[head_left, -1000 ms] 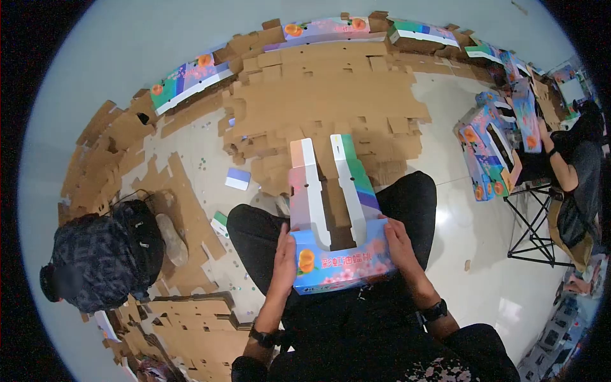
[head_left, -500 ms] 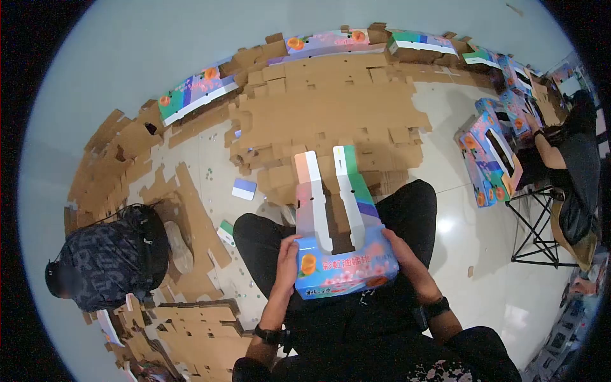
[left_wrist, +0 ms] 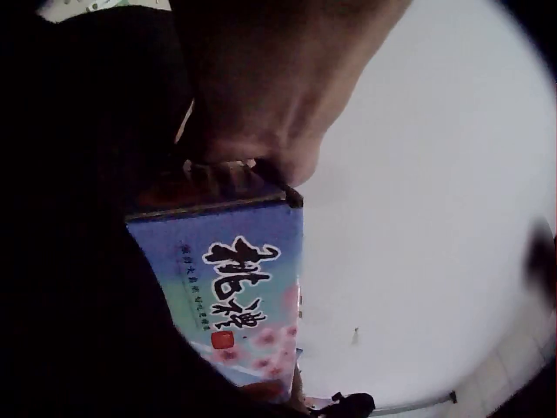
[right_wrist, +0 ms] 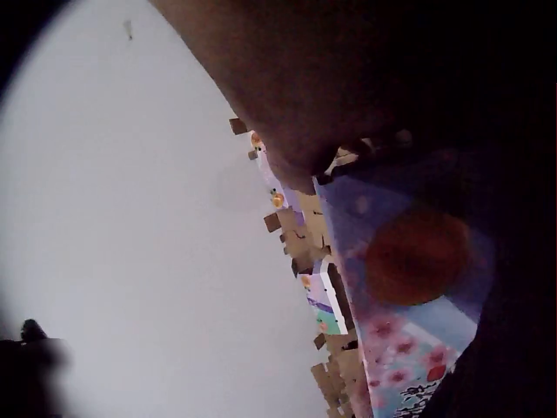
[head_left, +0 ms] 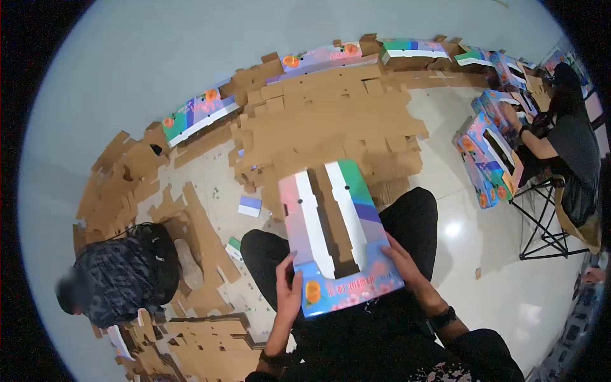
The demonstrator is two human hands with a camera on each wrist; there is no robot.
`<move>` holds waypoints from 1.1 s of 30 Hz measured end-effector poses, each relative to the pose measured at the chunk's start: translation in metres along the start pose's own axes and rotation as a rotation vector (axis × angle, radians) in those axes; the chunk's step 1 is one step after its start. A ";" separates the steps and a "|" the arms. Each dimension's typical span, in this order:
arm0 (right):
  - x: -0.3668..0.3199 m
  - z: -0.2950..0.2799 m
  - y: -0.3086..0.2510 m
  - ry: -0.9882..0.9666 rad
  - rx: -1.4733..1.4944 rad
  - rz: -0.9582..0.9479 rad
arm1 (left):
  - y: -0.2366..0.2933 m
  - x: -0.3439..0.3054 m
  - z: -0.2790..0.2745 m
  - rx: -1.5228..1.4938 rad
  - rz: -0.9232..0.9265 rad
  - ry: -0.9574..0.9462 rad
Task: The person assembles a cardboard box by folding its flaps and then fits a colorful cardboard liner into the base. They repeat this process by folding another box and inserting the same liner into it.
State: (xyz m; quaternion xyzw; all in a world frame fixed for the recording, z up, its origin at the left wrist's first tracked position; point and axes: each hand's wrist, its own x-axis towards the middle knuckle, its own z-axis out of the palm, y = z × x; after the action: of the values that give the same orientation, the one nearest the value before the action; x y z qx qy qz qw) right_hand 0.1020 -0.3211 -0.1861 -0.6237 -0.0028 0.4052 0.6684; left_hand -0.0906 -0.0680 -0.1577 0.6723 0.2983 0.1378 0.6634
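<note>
A printed cardboard box with pink, blue and green panels lies over the person's lap in the head view, its top towards the camera. Two white-edged flaps flank a long brown slot in that top. The left hand grips the near left side, and the right hand grips the near right side, thumb by the top edge. In the left wrist view the left hand meets the edge of the box. The right wrist view shows the right hand against the box, its fingers mostly hidden.
Flattened cardboard covers the floor ahead. More printed boxes line the wall. To the left are a dark backpack and a shoe. At right, a seated person handles boxes beside a folding stool.
The box has tilted, so its top faces the camera more and its front panel shows less. Both hands have stayed at its sides. The head view has shifted, and the other person's arm has moved.
</note>
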 end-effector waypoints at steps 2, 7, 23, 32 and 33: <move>-0.013 0.006 -0.019 -0.062 0.006 -0.130 | -0.006 -0.014 -0.007 0.016 0.132 0.012; -0.043 0.012 -0.081 -0.028 -0.430 -0.506 | 0.023 -0.019 -0.018 0.171 0.181 0.083; -0.086 -0.013 -0.233 -0.246 -1.320 -0.909 | 0.119 0.039 -0.053 0.040 0.253 -0.011; -0.050 -0.003 -0.260 0.557 -1.440 -1.150 | 0.174 0.061 -0.004 -0.407 0.198 0.196; -0.050 0.004 -0.254 0.536 -1.275 -1.274 | 0.191 0.063 -0.003 -0.545 0.138 0.136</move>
State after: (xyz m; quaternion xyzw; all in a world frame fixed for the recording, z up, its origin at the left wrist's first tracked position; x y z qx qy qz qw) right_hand 0.2030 -0.3178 0.0524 -0.8255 -0.4111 -0.2721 0.2748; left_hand -0.0008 -0.0174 0.0156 0.4771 0.2477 0.3024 0.7871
